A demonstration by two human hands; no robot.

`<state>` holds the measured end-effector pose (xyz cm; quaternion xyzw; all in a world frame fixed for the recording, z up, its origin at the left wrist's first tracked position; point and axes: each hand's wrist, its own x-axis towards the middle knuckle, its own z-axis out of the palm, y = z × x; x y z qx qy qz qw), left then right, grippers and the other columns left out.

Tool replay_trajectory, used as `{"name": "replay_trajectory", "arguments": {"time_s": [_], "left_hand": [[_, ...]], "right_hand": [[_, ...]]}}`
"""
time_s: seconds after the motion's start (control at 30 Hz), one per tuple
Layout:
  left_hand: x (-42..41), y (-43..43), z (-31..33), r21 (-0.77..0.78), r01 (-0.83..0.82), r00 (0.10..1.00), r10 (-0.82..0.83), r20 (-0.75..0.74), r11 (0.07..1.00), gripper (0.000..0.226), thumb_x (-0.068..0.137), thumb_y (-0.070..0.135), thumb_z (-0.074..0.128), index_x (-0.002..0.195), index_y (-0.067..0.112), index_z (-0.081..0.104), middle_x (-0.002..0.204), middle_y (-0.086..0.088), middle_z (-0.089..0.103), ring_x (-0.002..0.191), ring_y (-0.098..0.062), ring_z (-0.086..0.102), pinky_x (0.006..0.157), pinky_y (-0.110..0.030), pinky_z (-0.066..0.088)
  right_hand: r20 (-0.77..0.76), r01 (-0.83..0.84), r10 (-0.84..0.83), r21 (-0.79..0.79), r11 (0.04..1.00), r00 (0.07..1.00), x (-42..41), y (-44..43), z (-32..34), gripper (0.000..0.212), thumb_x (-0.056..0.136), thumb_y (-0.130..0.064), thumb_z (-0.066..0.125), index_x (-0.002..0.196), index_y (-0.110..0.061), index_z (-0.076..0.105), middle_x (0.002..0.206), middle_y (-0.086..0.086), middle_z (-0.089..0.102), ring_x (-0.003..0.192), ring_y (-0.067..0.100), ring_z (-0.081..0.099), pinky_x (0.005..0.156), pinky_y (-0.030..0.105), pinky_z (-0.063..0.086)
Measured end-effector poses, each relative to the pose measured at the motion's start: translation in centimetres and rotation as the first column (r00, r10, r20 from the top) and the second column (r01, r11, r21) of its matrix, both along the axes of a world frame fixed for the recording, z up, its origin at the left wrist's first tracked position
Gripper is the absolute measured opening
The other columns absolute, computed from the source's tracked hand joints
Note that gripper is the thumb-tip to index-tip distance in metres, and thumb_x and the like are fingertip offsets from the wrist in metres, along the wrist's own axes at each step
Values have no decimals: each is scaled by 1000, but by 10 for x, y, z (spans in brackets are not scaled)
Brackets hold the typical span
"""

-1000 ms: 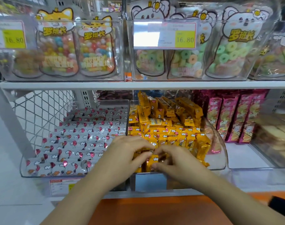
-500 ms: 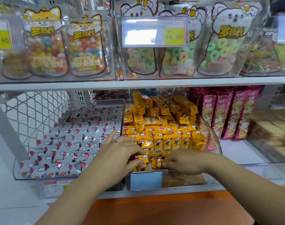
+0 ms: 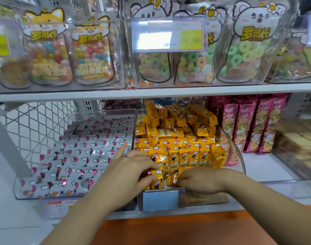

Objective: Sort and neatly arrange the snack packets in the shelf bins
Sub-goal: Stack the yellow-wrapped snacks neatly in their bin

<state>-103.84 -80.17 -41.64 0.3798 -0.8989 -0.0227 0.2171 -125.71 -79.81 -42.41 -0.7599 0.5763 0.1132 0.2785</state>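
Note:
A clear middle bin (image 3: 238, 152) on the lower shelf holds several yellow snack packets (image 3: 184, 156), upright in rows at the front and jumbled in a heap at the back. My left hand (image 3: 131, 167) is at the bin's front left corner, thumb and fingers pinching a yellow packet (image 3: 156, 177), with the index finger pointing up. To its right, my right hand (image 3: 200, 181) pinches the end of another yellow packet (image 3: 172, 179) in the front row. The left bin (image 3: 16, 190) holds tidy rows of white packets (image 3: 77, 156) with red balloon prints.
Pink snack packs (image 3: 253, 124) stand upright to the right of the yellow bin. The upper shelf (image 3: 151, 91) carries clear bins of candy pouches and a price tag (image 3: 169, 35). A wire mesh panel (image 3: 36, 124) closes the left side. An orange surface (image 3: 169, 230) lies below.
The view has shifted slightly. My right hand has slid a little to the right along the front row. My left hand stays at the front left corner with its index finger raised.

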Motion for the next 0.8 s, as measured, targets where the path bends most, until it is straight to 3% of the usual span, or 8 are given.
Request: {"name": "replay_trajectory", "arguments": {"time_s": [0.07,0.13,0.27,0.37,0.43,0.57,0.7,0.8], "left_hand": [[1,1,0,-17,-3,1000,3,-27,1000,30,81,52,52,104,42,66,105,22,64,117,-2,48,111,-35,-4],[0,1,0,-17,-6,1000,6,-19,1000,31,78,51,50,102,42,67,102,22,65,115,-3,51,111,-38,-1],[2,-1,-3,-18,2,1000,-2,-3,1000,27,79,49,52,100,41,67,98,23,65,112,-3,53,111,-42,5],[1,-1,-1,8,-2,1000,2,-9,1000,26,82,48,54,104,41,66,102,21,65,115,-3,50,111,-40,-1],[-1,-1,-1,8,4,1000,-4,-12,1000,26,85,48,54,107,40,66,105,21,64,117,0,46,111,-36,-6],[0,-1,-6,-10,3,1000,-2,2,1000,30,82,55,47,101,41,67,99,22,66,113,-3,53,111,-43,4],[1,-1,-4,12,2,1000,-2,3,1000,21,85,41,64,106,40,66,107,21,63,120,-1,45,110,-35,-10],[0,-2,-4,-12,13,1000,-13,18,1000,19,84,42,64,103,41,66,104,21,65,117,-2,50,110,-40,-2]], "right_hand": [[-22,-3,3,-14,1000,1000,1,0,2,39,99,-32,30,80,-11,57,87,9,55,81,23,48,78,38,39],[-26,7,-8,-29,1000,1000,2,2,6,39,99,-32,31,68,-15,48,78,8,48,75,22,43,69,35,34],[-13,-10,8,-115,993,1000,1,4,11,37,96,-33,36,75,-8,53,78,11,49,70,22,43,64,34,34],[-35,-33,27,-168,985,999,-3,5,18,37,95,-34,38,71,-9,50,73,10,48,66,21,43,63,34,35],[-35,-44,39,-150,988,999,-4,5,20,37,96,-31,37,70,-7,50,70,9,44,65,21,40,62,34,33],[-58,-24,21,-60,998,998,-4,3,13,38,96,-29,36,89,1,59,81,10,49,74,21,42,60,33,30],[-61,-1,-1,-46,999,998,-5,1,13,35,95,-31,39,66,-11,44,71,8,40,65,20,36,57,32,26],[9,9,-9,-67,998,1000,-9,1,14,35,90,-30,44,60,-14,40,66,8,36,62,19,33,60,33,28]]}}
